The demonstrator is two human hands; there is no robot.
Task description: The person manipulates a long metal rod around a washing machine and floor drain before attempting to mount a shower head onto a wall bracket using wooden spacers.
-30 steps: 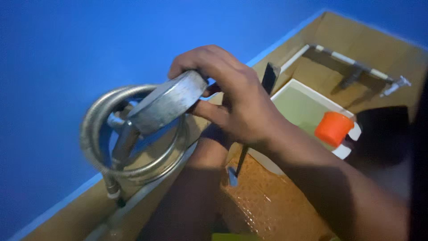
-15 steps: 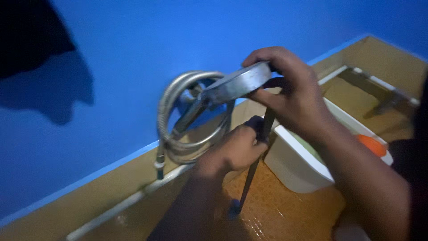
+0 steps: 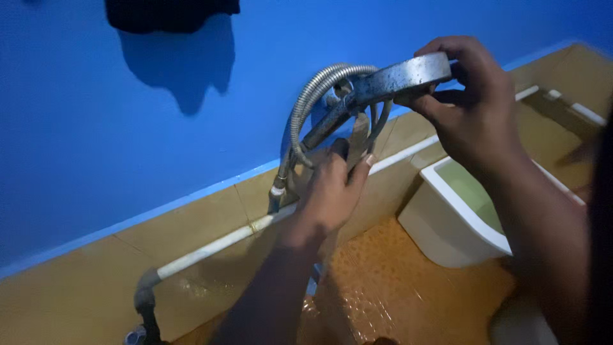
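Observation:
A round metal shower head is gripped at its rim by my right hand, held up in front of the blue wall. Its handle slants down left to a coiled metal hose that loops against the wall. My left hand reaches up under the head, fingers wrapped around the tap lever or handle below the coil; what exactly it grips is partly hidden. The hose end drops to a fitting on a white pipe.
A white tank with greenish water stands at the right on a wet orange-brown tiled floor. Tan tiles cover the lower wall, blue paint above. A dark cloth hangs at the top. A pipe valve sits low left.
The view has swung left, so hose and hands sit further right. My right hand keeps the shower head; my left hand has risen from below to the fitting under the coil.

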